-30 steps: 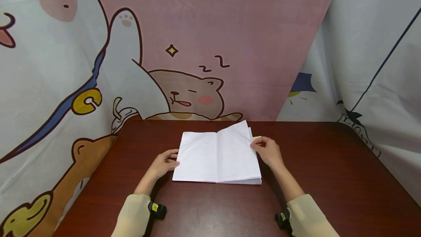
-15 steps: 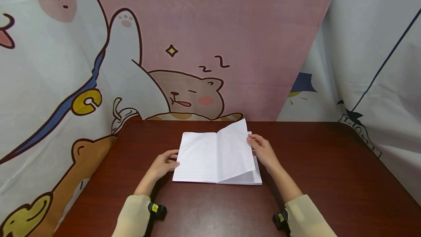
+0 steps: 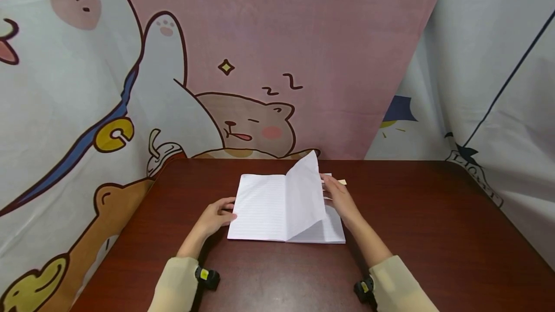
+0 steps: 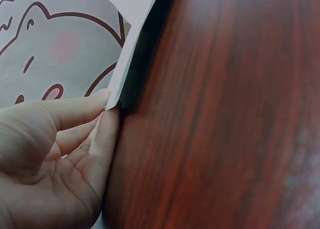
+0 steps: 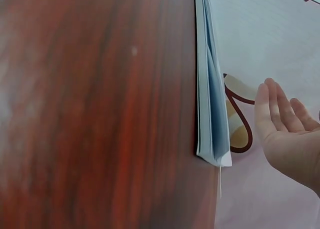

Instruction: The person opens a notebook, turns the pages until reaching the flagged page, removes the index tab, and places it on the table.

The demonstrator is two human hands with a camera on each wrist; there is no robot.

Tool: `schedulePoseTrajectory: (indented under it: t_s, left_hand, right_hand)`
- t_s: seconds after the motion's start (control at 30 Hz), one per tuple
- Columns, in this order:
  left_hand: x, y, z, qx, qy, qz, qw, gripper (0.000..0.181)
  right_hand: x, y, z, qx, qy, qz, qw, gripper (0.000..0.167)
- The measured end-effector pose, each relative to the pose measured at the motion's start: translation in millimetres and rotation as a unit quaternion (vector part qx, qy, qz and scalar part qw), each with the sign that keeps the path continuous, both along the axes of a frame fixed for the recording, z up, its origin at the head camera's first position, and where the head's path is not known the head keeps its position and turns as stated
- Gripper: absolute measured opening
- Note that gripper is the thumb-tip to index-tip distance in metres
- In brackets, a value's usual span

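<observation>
A notebook [image 3: 260, 206] with white ruled pages lies spread on the table. Its left edge is pinched by my left hand [image 3: 215, 215], thumb above and fingers below, as the left wrist view shows at the notebook's corner [image 4: 114, 100]. One right-hand page [image 3: 305, 196] stands raised and leans left, baring the page under it. Against that page's outer edge is my right hand [image 3: 340, 199], its fingertips partly hidden behind the paper. Seen in the right wrist view, the fingers [image 5: 274, 109] are extended, not curled. The notebook's page stack [image 5: 202, 89] also shows there.
A pale yellow tab [image 3: 342, 182] sticks out past the notebook's right side. The dark red-brown wooden table [image 3: 277, 278] runs back to a printed cartoon cloth [image 3: 347, 61]. Both wrists wear black devices [image 3: 208, 277].
My right hand has moved left along with the page, which has lifted from nearly flat to steeply raised. My left hand keeps its place on the notebook's left edge.
</observation>
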State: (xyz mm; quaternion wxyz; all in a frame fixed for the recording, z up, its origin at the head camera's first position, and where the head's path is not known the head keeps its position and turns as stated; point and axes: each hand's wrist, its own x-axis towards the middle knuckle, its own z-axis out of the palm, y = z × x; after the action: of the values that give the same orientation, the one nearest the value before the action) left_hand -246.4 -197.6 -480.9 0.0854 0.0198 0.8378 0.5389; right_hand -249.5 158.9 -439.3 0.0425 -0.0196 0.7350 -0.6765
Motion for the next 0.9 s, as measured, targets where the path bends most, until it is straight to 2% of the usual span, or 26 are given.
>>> schedulePoseTrajectory:
  t_s: [0.4,0.63,0.9]
  left_hand:
    - [0.5,0.0,0.3,0.002,-0.001,-0.007,1.0000,0.050]
    - [0.0,0.5,-0.5,0.002,-0.004,0.002,1.0000,0.050]
    - [0.2,-0.1,-0.7,0.002,0.000,-0.005,1.0000,0.049]
  right_hand:
    - [-3.4,-14,-6.6,0.008,0.034,0.042,0.9985,0.043]
    - [-2.4,-21,-6.9,0.022,0.036,0.053,0.9977,0.042]
    - [-2.2,-28,-7.9,0.027,0.038,0.079,0.9958,0.044]
